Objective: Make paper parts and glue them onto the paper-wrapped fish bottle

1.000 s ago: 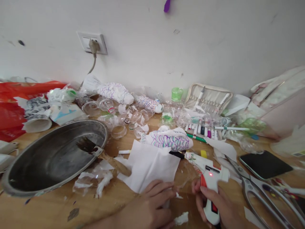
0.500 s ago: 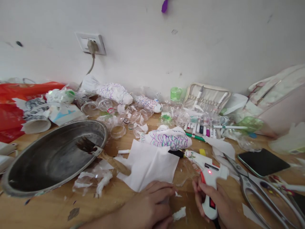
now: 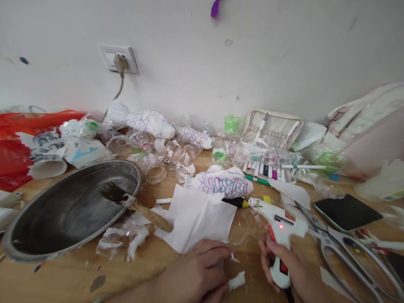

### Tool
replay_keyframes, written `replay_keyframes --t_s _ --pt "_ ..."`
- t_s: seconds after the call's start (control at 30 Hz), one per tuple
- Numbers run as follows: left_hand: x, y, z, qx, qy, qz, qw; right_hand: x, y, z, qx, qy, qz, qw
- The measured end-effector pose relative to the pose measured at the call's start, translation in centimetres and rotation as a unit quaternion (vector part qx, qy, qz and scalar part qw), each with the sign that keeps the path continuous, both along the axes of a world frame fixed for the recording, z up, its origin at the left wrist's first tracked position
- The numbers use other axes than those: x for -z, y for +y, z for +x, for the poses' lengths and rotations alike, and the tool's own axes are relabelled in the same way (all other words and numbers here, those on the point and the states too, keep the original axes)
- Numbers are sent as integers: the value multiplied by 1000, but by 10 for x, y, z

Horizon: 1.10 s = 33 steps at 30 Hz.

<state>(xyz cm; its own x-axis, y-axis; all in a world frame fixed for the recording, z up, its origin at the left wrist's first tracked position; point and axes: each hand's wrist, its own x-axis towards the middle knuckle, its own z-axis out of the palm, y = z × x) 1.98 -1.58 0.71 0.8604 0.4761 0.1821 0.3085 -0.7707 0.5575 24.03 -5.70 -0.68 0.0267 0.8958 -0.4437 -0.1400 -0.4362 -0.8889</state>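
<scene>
My right hand (image 3: 288, 261) is wrapped round the handle of a white hot glue gun (image 3: 282, 235). Its red light glows, and the nozzle points up and left towards a black-and-yellow tool (image 3: 235, 202). Low in the middle, my left hand (image 3: 202, 269) has its fingers bent and pressed together by the near edge of a white paper sheet (image 3: 197, 219). Whatever those fingers may hold is hidden beneath them. Just behind the sheet lies a white paper-covered fish (image 3: 222, 183) with purple and green scales drawn on it. A torn white scrap (image 3: 236, 281) lies between my hands.
At left stands an oval metal basin (image 3: 72, 210) with a brush (image 3: 139, 206) across its rim. Large scissors (image 3: 341, 248) and a phone (image 3: 347, 212) lie at right. Further back are plastic bottle pieces (image 3: 183, 149), two more fish (image 3: 151, 124), markers (image 3: 265, 169) and a pen case (image 3: 273, 126).
My right hand and the glue gun have shifted slightly to the right. The left hand stays at the sheet's near edge.
</scene>
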Motion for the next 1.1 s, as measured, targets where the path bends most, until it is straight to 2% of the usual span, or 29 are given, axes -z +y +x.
replay_keyframes --t_s 0.13,0.37,0.63,0.8,0.9,1.0,1.1 --pt "4 -2 1 -26 -54 -25 998 2 -1 2 4 -4 10 1000" --pt "6 -3 1 -37 -61 -41 997 -4 1 -1 30 -17 -1 999" --pt "-5 4 1 15 58 -1 998 -7 4 -1 55 -41 -13 998" --pt "-7 3 0 12 62 -13 998 -11 3 -4 101 -30 0 994" --pt "-5 3 -3 -14 40 -41 998 -11 2 -5 143 -27 13 989" --pt "0 4 -4 -43 10 -97 994 -12 1 0 122 -58 32 990" --pt "6 3 -4 -97 -25 -175 979 -17 -6 16 80 -194 59 976"
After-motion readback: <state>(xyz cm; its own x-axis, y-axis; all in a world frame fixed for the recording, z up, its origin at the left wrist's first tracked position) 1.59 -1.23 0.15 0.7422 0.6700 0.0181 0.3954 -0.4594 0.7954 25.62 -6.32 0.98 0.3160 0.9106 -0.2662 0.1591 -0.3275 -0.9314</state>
